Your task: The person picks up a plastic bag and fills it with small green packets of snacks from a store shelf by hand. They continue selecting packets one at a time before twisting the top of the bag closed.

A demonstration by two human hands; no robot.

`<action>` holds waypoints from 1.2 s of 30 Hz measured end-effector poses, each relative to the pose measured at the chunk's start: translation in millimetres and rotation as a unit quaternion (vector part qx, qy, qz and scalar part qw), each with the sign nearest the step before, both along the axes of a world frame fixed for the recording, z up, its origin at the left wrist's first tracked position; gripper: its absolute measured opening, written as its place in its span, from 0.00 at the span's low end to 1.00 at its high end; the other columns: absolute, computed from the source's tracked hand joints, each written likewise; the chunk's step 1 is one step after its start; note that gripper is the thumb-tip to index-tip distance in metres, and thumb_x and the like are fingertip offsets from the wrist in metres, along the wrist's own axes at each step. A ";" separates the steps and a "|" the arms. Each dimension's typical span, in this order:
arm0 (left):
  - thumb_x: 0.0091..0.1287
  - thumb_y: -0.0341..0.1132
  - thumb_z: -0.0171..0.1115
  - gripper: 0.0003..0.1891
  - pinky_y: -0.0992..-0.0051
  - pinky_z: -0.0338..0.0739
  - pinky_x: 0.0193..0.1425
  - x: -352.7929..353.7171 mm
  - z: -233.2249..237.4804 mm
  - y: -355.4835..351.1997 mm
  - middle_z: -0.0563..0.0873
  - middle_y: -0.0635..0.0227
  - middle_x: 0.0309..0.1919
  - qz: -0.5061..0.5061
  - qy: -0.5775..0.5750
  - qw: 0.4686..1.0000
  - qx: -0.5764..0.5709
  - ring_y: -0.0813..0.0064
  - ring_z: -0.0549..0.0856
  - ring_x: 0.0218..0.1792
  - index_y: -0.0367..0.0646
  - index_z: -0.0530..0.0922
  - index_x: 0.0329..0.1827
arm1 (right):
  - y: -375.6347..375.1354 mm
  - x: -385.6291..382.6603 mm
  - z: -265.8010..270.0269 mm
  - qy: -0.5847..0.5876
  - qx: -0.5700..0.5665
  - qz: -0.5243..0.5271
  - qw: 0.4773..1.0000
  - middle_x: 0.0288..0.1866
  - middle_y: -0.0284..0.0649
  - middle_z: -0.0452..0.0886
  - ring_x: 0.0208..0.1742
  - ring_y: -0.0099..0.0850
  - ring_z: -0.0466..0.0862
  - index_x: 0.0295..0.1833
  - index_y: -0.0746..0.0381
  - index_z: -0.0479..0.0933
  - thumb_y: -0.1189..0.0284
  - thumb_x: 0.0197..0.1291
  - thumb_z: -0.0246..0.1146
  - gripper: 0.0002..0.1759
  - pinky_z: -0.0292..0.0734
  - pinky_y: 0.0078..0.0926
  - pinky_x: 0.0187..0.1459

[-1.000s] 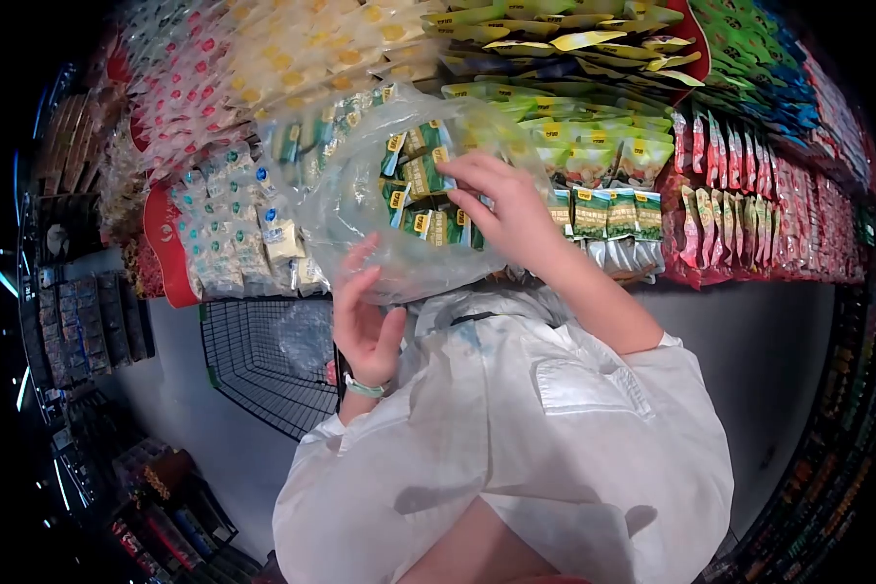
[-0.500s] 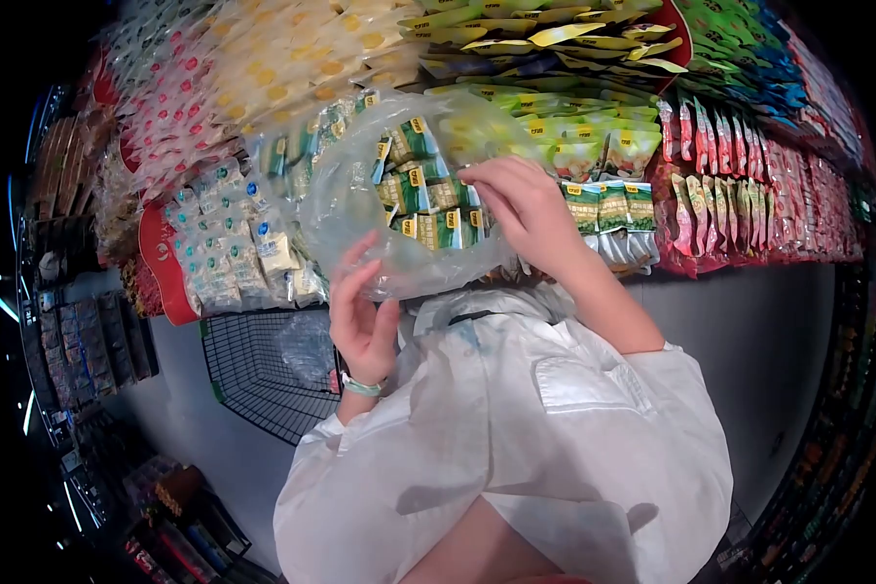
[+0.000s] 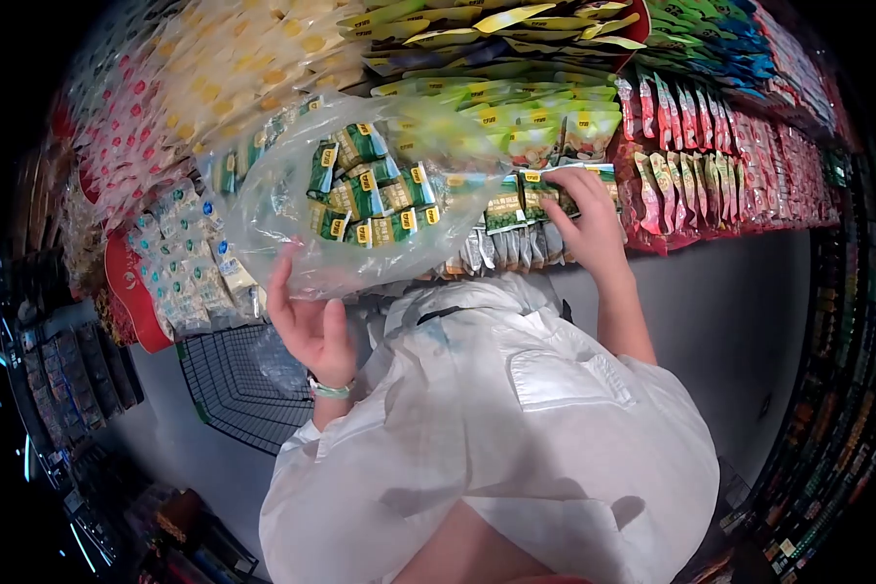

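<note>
A clear plastic bag [image 3: 263, 214] lies with its mouth spread over the display, and several green-and-white snack packets [image 3: 384, 190] are seen inside it. My left hand [image 3: 311, 336] is at the bag's near left edge, fingers stretched and thumb apart, with the fingertips touching the film. My right hand [image 3: 589, 219] is to the right of the bag, its thumb and fingers closed on a green snack packet [image 3: 535, 195] in the front row. The fingers cover part of that packet.
Silver packets [image 3: 506, 250] hang below the green row. Red-and-white packs [image 3: 667, 190] line the right, and white small packs [image 3: 180, 263] sit at the left behind a red divider [image 3: 131, 292]. A shopping cart [image 3: 234, 389] stands at my left.
My right hand has moved from the bag's right rim out to the green packets on the right. The left hand stays by the bag's edge. The view has shifted slightly.
</note>
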State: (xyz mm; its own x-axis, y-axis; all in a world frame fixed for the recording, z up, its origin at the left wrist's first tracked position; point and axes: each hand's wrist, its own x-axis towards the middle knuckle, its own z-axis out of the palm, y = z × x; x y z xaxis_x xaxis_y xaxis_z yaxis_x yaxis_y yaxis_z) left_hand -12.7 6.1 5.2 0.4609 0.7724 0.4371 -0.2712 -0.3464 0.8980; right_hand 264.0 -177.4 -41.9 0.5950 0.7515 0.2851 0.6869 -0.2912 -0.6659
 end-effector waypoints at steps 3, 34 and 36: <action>0.69 0.28 0.59 0.32 0.59 0.71 0.71 1.9 5.4 3.7 0.63 0.45 0.74 0.031 -0.024 0.999 -0.025 0.54 0.71 0.70 0.32 0.58 0.74 | 12.9 -7.9 1.9 -0.040 -0.024 0.043 0.998 0.57 0.42 0.79 0.60 0.42 0.76 0.57 0.61 0.78 0.73 0.55 0.70 0.22 0.68 0.39 0.63; 0.61 0.24 0.65 0.37 0.63 0.68 0.67 5.7 15.5 -9.8 0.56 0.41 0.79 -0.137 0.105 0.982 0.082 0.56 0.71 0.67 0.45 0.65 0.75 | 2.6 40.8 41.7 0.289 0.153 -0.007 0.945 0.45 0.29 0.79 0.47 0.20 0.78 0.51 0.64 0.78 0.79 0.66 0.64 0.09 0.70 0.17 0.50; 0.61 0.24 0.65 0.36 0.61 0.64 0.68 7.6 22.1 -12.9 0.57 0.43 0.79 -0.136 0.118 0.979 0.092 0.54 0.67 0.66 0.45 0.66 0.75 | 17.9 27.5 50.0 0.291 0.138 0.034 0.946 0.43 0.30 0.80 0.47 0.20 0.78 0.50 0.65 0.79 0.80 0.66 0.64 0.08 0.70 0.17 0.50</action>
State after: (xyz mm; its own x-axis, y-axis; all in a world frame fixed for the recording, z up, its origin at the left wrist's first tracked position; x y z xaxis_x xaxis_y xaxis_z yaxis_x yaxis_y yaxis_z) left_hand -5.1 -6.8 27.3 0.7442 0.5247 0.4133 -0.1679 -0.4519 0.8761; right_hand 291.5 -159.5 8.0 0.6652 0.7377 0.1153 0.1912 -0.0191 -0.9814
